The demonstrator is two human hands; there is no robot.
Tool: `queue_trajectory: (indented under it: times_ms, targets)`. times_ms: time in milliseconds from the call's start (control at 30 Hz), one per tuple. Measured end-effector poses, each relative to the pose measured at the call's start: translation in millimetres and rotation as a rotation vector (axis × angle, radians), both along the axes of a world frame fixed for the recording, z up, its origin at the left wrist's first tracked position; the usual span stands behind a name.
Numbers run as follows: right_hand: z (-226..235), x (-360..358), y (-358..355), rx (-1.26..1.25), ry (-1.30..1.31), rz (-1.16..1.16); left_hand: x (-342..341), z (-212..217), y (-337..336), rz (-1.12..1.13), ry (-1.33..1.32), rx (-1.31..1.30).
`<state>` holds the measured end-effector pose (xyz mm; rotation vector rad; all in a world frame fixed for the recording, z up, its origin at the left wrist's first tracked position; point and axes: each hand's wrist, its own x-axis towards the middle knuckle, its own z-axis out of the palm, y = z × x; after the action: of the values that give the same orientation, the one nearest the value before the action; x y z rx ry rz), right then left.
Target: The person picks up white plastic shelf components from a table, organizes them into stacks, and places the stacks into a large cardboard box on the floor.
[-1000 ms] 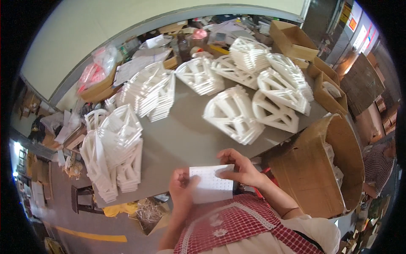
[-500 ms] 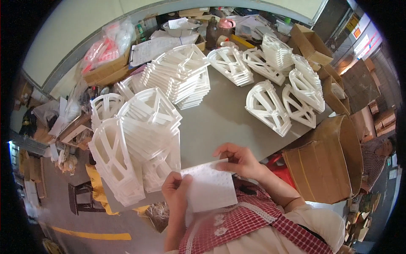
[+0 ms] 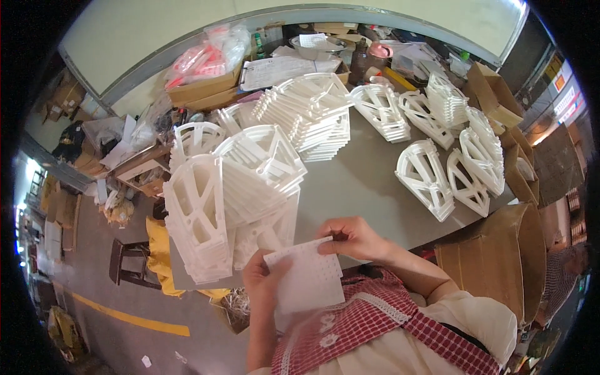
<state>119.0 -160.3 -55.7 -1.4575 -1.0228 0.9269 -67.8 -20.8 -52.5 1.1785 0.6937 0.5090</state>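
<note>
White sheets of small round stickers or labels (image 3: 307, 279), which I cannot make out exactly, are held in front of my apron at the table's near edge. My left hand (image 3: 264, 278) is closed on their left side, thumb on top. At the upper right corner my right hand (image 3: 351, 238) pinches the sheets between thumb and fingers. Close to my left hand stand stacks of white plastic fan-shaped frames (image 3: 199, 215), with another stack (image 3: 257, 169) leaning behind. Farther back lies a long fanned pile of the same frames (image 3: 306, 109).
More white frames (image 3: 426, 180) lie at the table's right side. An open cardboard box (image 3: 484, 259) stands beside the right edge. Along the back are a clipboard with papers (image 3: 275, 72), a metal bowl (image 3: 319, 47), a dark bottle (image 3: 359, 61) and a box of plastic bags (image 3: 206, 94).
The view has turned left, so the table's things sit farther right. My right hand has drawn in at the sheets' upper corner, and the sheets now look slightly offset from each other.
</note>
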Motion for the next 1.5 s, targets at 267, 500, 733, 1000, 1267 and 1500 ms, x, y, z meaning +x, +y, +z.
queue_trajectory:
  times_ms: [267, 500, 733, 1000, 1267, 1500]
  targets:
    - [3.9, 34.5, -21.7, -0.038, 0.026, 0.108, 11.0, 1.6, -38.4, 0.055, 0.049, 0.102]
    - [2.7, 53.6, -36.6, -0.026, 0.187, 0.177, 35.2, 13.6, -72.8, 0.162, 0.065, 0.038]
    - [-7.5, 65.0, -32.8, -0.001, 0.091, 0.194, 35.7, 10.0, -82.1, 0.28, 0.249, 0.382]
    - [10.6, 53.6, 4.2, 0.391, -0.944, -0.087, 42.4, 37.1, -44.1, 0.205, 0.326, 0.727]
    - [40.8, -19.2, 92.0, 0.474, -1.131, -0.146, -28.9, 47.6, 66.4, 0.155, 0.203, 0.585]
    - [64.2, -60.7, 183.4, 0.549, -1.25, 0.108, -81.5, 36.2, 167.1, 0.187, 0.058, 0.362]
